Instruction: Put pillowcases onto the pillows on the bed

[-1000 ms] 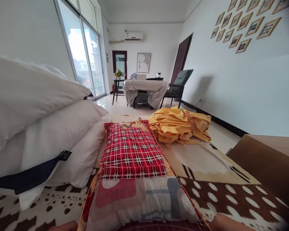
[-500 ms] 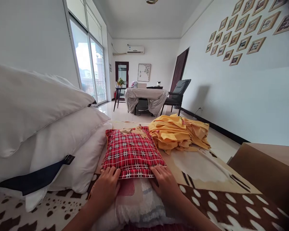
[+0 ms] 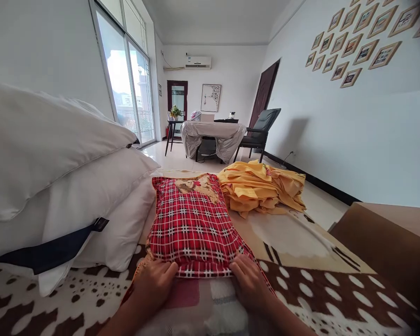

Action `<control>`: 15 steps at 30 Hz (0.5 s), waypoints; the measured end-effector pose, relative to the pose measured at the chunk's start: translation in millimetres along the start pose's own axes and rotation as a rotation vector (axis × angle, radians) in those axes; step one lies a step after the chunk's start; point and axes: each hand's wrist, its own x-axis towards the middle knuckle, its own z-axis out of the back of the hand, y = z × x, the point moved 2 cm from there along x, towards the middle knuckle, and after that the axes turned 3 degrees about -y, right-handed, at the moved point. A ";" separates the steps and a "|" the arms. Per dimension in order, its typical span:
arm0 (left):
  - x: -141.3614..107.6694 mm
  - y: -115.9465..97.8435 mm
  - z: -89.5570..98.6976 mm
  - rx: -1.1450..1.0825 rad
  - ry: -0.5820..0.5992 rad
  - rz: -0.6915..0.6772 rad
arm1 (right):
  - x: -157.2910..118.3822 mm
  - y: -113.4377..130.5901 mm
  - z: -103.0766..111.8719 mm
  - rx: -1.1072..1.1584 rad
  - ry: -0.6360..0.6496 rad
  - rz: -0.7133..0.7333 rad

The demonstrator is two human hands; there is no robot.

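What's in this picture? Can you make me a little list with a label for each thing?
Left hand: grips the near edge of the red checked cover
Right hand: grips that edge too
Inside the cover: patterned pillow, partly showing
On the left: stacked white pillows
On the right: crumpled yellow cloth
Underneath: spotted blanket

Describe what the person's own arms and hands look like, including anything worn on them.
The left hand and right hand are ordinary five-fingered human hands, with no gloves or rings showing. The left forearm and right forearm are slim and bare: no sleeves, watch, bracelet or cables show. Anything higher is out of frame.
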 end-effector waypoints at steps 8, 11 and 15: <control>25.5 12.3 34.0 -0.050 -0.013 0.017 | 13.8 76.8 20.0 -0.043 -0.045 0.247; 38.8 17.1 29.7 -0.228 -0.097 0.120 | 22.2 107.8 -8.3 -0.027 -0.098 0.384; 42.2 23.1 20.5 -0.343 -0.139 0.303 | 44.8 107.4 -37.3 -0.023 0.124 0.405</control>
